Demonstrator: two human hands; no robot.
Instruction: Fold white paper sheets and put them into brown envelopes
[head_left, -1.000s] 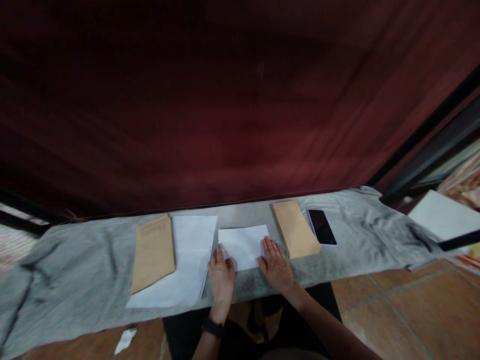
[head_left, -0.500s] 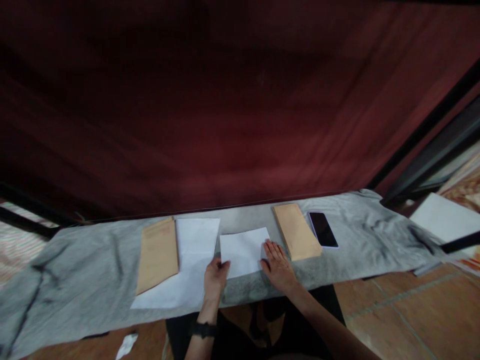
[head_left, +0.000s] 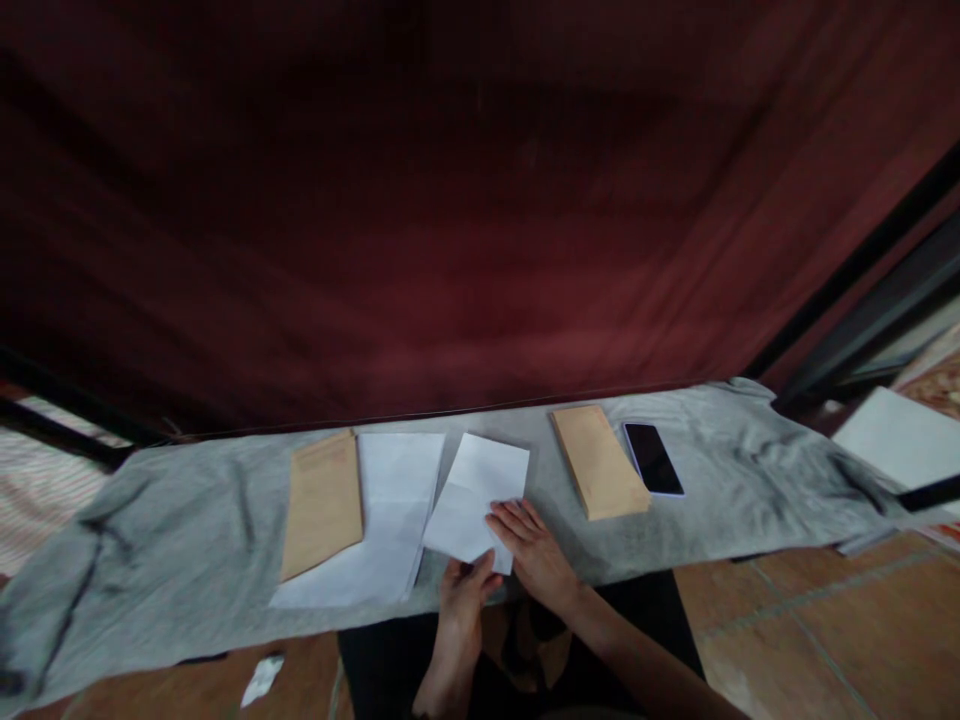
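Observation:
A folded white sheet of paper [head_left: 480, 490] lies at a slant near the front edge of the grey cloth. At its near edge my left hand [head_left: 465, 600] pinches it, thumb above and fingers mostly hidden. My right hand [head_left: 532, 550] rests on the sheet's right side with fingers stretched out flat. To the left, more white paper [head_left: 394, 510] lies partly under a stack of brown envelopes [head_left: 324, 505]. Another brown envelope stack [head_left: 600, 460] is to the right of my right hand.
The grey cloth [head_left: 187, 540] covers a narrow bench along a dark red panel [head_left: 480, 300]. A phone [head_left: 652, 458] lies right of the right-hand envelopes. Dark bars stand at both sides. A crumpled white scrap [head_left: 262, 680] is on the tiled floor.
The folded sheet has been turned from lying wide to standing lengthwise at a slant. My left hand has moved right and nearer to me; my right hand has shifted slightly left and nearer.

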